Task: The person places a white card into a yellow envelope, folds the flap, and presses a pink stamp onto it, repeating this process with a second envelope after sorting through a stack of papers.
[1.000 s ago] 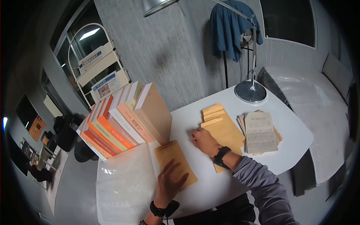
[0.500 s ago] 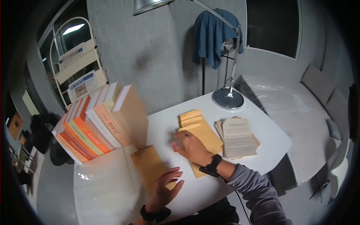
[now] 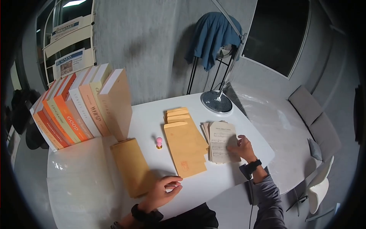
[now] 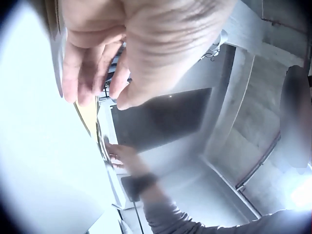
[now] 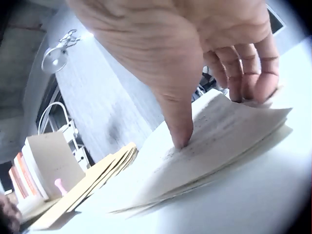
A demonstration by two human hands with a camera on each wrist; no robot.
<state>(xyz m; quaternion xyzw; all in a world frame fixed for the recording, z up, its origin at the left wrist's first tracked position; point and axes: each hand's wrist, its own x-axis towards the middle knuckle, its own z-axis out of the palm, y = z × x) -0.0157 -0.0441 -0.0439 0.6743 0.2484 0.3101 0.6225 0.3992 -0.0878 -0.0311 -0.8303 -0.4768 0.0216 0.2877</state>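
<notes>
My right hand [image 3: 242,149] is over a stack of old sheet music [image 3: 221,143]. Its thumb rests on the printed top page [image 5: 209,131], while the bent fingers reach to the edge. My left hand [image 3: 162,192] hovers, loosely curled and holding nothing, beside the lower corner of a pile of brown envelopes [image 3: 131,166]. Between that pile and a fanned row of yellow envelopes [image 3: 183,141] stands a pink-handled stamp [image 3: 159,143] with a brass base. The front envelope carries a reddish stamped mark [image 3: 185,165].
A row of upright books [image 3: 82,107] stands at the table's left rear, with a clear plastic sheet [image 3: 76,171] in front. The desk lamp's round base [image 3: 216,102] is at the back right corner. A sofa [image 3: 263,114] and a white chair [image 3: 320,187] are beyond the right edge.
My right hand has left the pink stamp standing on the table and moved right to the sheet music. The left hand stays near the brown envelope pile. The head view has shifted.
</notes>
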